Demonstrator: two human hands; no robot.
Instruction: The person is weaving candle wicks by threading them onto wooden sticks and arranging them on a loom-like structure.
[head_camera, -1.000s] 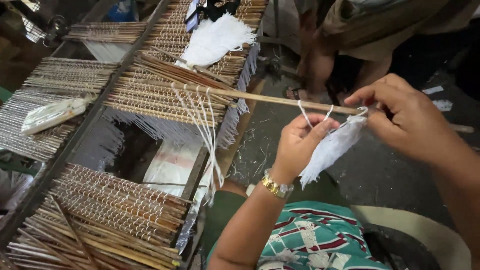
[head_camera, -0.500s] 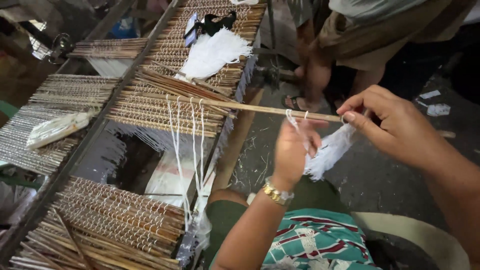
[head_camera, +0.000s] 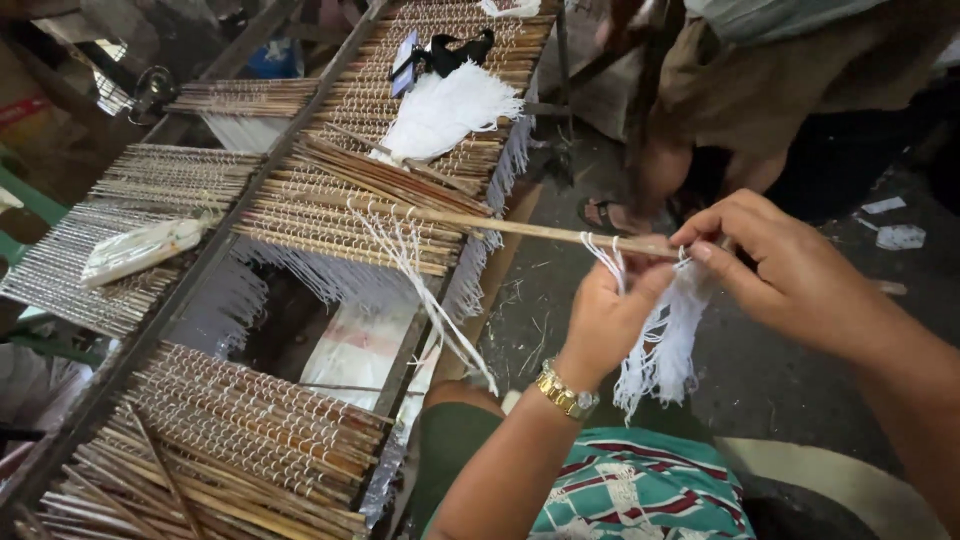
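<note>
A long thin bamboo stick (head_camera: 520, 228) reaches from the woven mat out to my hands. My left hand (head_camera: 610, 320), with a gold watch on its wrist, pinches the stick from below. My right hand (head_camera: 790, 275) grips the stick's end and the white threads tied on it. A bunch of white threads (head_camera: 665, 350) hangs down between the two hands. More loose white threads (head_camera: 420, 280) trail from the stick near the mat's edge.
A frame (head_camera: 200, 290) holds mats of bamboo sticks (head_camera: 340, 215) bound with white thread. A loose white thread bundle (head_camera: 445, 110) and a dark object lie on the far mat. Another person's legs and sandalled foot (head_camera: 605, 212) stand beyond, on a dark floor.
My hands and the stick have shifted slightly; the hanging thread bunch now droops lower between my hands, and the view has moved closer to the mat.
</note>
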